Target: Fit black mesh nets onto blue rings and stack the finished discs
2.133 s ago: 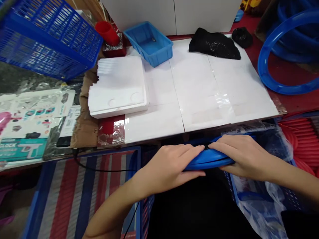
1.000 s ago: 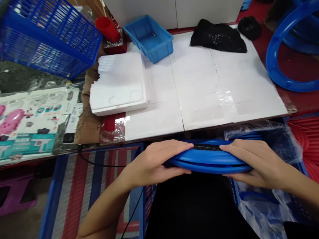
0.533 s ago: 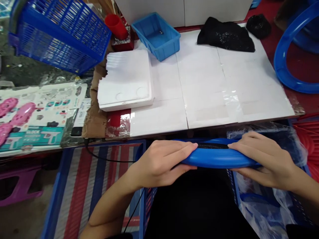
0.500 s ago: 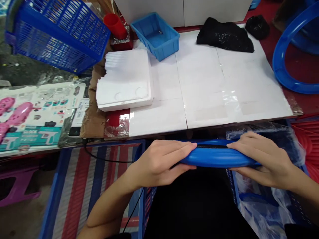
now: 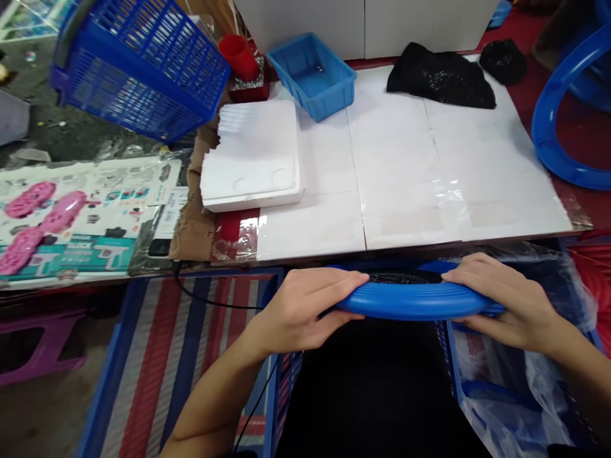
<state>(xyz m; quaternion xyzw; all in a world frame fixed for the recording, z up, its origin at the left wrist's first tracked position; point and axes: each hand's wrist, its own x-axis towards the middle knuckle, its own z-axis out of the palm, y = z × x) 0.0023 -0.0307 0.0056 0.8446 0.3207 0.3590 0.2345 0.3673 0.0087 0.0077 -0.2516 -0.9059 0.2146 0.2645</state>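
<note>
A blue plastic ring (image 5: 405,301) with a ribbed outer edge is held in front of my body, just off the table's front edge. Dark mesh fabric (image 5: 398,277) shows inside it, between my hands. Around the ring's left side, my left hand (image 5: 310,308) is closed, thumb on top and fingers below. My right hand (image 5: 506,302) grips the right side in much the same way. The ring is seen nearly edge-on, and its far side is mostly hidden.
On the white-covered table (image 5: 401,184) are a foam block (image 5: 258,156), a blue bin (image 5: 315,76) and black mesh cloth (image 5: 439,76). A blue basket (image 5: 143,70) and red cup (image 5: 238,57) stand back left. Another blue ring (image 5: 548,121) is at right. Plastic-lined crates flank my lap.
The ring has tilted a little, so more of the dark mesh shows. Both hands keep their hold, slightly farther apart. The whole view has shifted, with the table sliding rightward.
</note>
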